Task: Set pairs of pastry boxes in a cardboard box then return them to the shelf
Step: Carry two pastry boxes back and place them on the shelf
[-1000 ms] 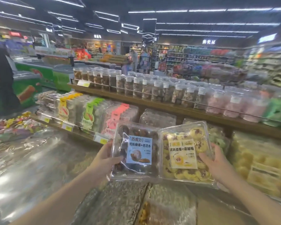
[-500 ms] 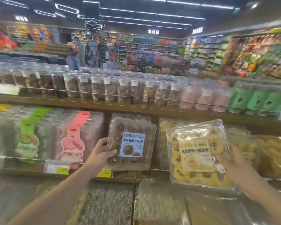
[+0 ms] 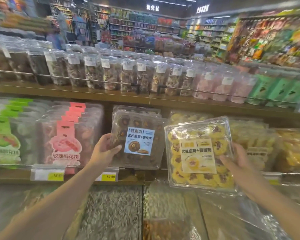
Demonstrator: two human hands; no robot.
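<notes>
While the person stands in front of the shelf point(image 3: 69, 94), each hand holds one clear pastry box. The left hand point(image 3: 103, 151) grips the brown box point(image 3: 137, 137) at its left edge, with the thumb on the front and the fingers curled behind it. This box with a blue label stands upright at the front of the lower shelf level, against another box of the same kind, and its bottom edge is at the rail. The right hand point(image 3: 239, 161) grips the yellow box point(image 3: 200, 155) at its right side, the thumb lying over the lid. This box is tilted a little and hangs in the air in front of the shelf, just beside the brown one, not resting on anything. Pink packs point(image 3: 66, 135) stand to the left, and jars point(image 3: 111, 73) fill the upper level. Below the shelf lie bins point(image 3: 111, 213) of loose snacks under a clear cover.
</notes>
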